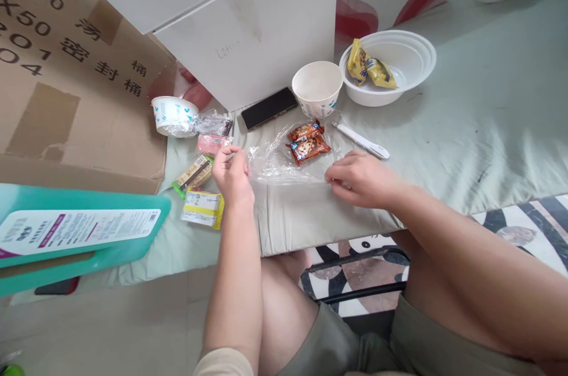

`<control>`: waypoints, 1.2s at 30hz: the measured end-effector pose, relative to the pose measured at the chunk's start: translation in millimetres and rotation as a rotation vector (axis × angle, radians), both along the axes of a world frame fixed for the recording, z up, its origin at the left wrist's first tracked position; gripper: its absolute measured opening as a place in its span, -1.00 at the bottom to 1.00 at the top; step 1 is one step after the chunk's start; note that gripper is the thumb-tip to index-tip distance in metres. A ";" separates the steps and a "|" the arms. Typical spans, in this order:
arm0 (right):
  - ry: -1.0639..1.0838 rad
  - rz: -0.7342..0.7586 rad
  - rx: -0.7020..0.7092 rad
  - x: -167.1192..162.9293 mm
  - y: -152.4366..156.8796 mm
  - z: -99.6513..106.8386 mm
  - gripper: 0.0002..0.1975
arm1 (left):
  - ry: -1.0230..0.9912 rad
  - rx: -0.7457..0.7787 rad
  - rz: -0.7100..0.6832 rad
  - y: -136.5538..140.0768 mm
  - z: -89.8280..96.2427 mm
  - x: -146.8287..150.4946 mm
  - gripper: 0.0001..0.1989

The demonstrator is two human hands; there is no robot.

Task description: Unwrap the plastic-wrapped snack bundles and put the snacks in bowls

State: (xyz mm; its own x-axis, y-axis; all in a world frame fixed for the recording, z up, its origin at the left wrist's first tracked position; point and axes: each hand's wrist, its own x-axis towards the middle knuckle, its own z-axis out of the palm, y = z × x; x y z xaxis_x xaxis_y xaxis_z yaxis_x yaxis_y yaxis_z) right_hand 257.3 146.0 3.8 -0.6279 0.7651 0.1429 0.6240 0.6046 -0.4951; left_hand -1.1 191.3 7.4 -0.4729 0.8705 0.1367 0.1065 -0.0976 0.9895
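Note:
A clear plastic bag [275,167] lies spread on the pale green cloth, with two brown snack packets [309,148] on or inside it; I cannot tell which. My left hand [231,170] pinches the bag's left edge, fingers curled. At the opposite edge, my right hand [355,177] has thumb and fingers closed on the plastic. Just beyond the right hand lies a white utility knife [362,140]. Left of my left hand are a pink packet [212,144], a green-edged snack bar [195,174] and a yellow-and-white packet [202,208].
Behind the bag stand a paper cup [317,89] and a white bowl [390,68] holding yellow packets [370,68]. A black phone [270,108] lies by a white box [266,26]. A paper tub [174,116], cardboard box [89,97] and teal container [151,234] occupy the left.

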 end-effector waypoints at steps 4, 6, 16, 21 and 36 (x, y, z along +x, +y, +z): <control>0.055 0.142 -0.218 -0.3 -10.8 4.2 -0.84 | 0.145 -0.149 0.035 7.9 -8.9 -9.3 -0.83; 0.054 0.173 -0.318 -1.2 -15.5 6.2 -0.81 | 0.248 -0.261 -0.048 7.8 -12.6 -10.5 -0.73; 0.300 -0.260 -0.006 -2.1 -6.8 -4.2 -0.74 | 0.590 -0.524 -0.611 -13.4 3.6 7.9 -0.75; 0.228 -0.143 0.024 -8.2 -3.0 -22.2 -0.22 | -0.033 -0.444 -0.753 -19.3 10.2 25.2 -0.79; 0.971 -0.241 -0.777 -21.5 1.8 -11.8 -0.26 | -0.595 -0.426 -0.691 -22.2 23.9 28.0 -0.86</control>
State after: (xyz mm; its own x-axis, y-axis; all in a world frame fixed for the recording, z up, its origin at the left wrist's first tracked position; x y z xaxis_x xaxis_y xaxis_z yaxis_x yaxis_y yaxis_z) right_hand 235.8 147.8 -7.9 -0.3501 0.9339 -0.0718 -0.1401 -0.1280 -0.9818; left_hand 26.9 169.1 31.3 0.2644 0.9009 -0.3441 -0.3626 0.4235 0.8302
